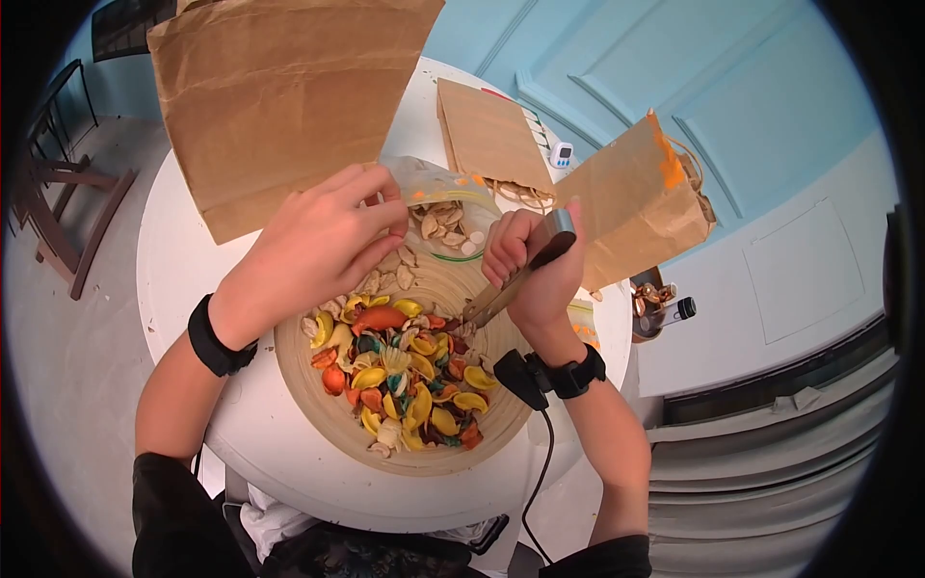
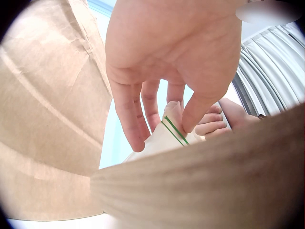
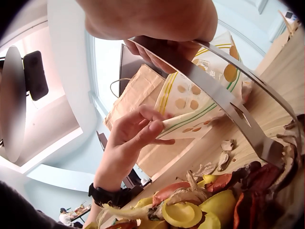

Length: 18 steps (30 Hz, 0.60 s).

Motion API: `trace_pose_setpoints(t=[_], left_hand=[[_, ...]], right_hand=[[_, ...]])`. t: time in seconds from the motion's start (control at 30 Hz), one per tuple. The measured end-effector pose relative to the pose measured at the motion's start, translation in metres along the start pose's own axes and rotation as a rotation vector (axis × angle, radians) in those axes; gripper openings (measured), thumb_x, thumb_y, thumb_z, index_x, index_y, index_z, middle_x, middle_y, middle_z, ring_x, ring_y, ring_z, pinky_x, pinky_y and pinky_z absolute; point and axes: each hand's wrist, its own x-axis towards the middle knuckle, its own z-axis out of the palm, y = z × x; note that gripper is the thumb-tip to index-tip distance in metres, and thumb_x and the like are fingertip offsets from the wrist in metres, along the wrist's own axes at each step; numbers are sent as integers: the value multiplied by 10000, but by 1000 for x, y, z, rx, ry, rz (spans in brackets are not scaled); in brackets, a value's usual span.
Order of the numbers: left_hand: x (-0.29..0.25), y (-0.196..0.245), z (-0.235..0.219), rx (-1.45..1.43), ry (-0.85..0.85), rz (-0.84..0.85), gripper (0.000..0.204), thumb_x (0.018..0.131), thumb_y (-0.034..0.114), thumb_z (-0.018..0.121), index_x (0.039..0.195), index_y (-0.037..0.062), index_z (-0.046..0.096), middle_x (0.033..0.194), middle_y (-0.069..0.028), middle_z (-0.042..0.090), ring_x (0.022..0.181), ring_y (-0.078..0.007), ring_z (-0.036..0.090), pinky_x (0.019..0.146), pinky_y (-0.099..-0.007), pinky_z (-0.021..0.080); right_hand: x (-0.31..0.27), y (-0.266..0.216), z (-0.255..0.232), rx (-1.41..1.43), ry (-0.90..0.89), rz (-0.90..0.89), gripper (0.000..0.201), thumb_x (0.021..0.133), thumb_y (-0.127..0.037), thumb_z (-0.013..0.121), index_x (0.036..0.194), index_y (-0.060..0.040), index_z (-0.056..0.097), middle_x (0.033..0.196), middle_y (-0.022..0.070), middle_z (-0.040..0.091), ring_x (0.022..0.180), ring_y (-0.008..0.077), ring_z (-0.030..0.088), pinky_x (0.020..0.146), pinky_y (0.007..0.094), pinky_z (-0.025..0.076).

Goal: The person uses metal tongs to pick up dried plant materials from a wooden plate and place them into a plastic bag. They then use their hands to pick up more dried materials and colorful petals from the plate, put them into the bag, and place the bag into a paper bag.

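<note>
A clear zip bag with green-striped edges lies open at the far rim of a round wooden bowl, pale dried pieces inside it. My left hand pinches the bag's edge; in the left wrist view the thumb of this hand lies against the green stripe. My right hand grips metal tongs, their tips down among the colourful dried pieces in the bowl. From the right wrist view, the tong arms stand apart, the tips partly hidden by dark pieces.
A large paper bag stands at the back left of the white table. Farther back are a flat paper bag, a white timer and another paper bag. A dark container stands at the right. A black cable hangs from my right wrist.
</note>
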Motion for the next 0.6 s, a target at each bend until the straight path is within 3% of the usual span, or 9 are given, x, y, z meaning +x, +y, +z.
trace_pose_setpoints(t=[0.13,0.6], left_hand=[[0,1,0,5,-3,-1,105,918,123,711,923,31,660,1053,-88,608,1005,-294,623,832,-423,521],[0,0,0,7,2,5,101,919,124,709,928,37,661,1055,-84,609,997,-287,629,816,-422,526]], right_hand=[[-1,2,-1,8,1,2,772,1024,-718,192,602,-100,385,544,41,400,488,169,376,470,310,336],[-4,-11,-11,89,36,-70,669,1057,-610,184,626,-116,321,586,33,343,504,168,327,461,304,299]])
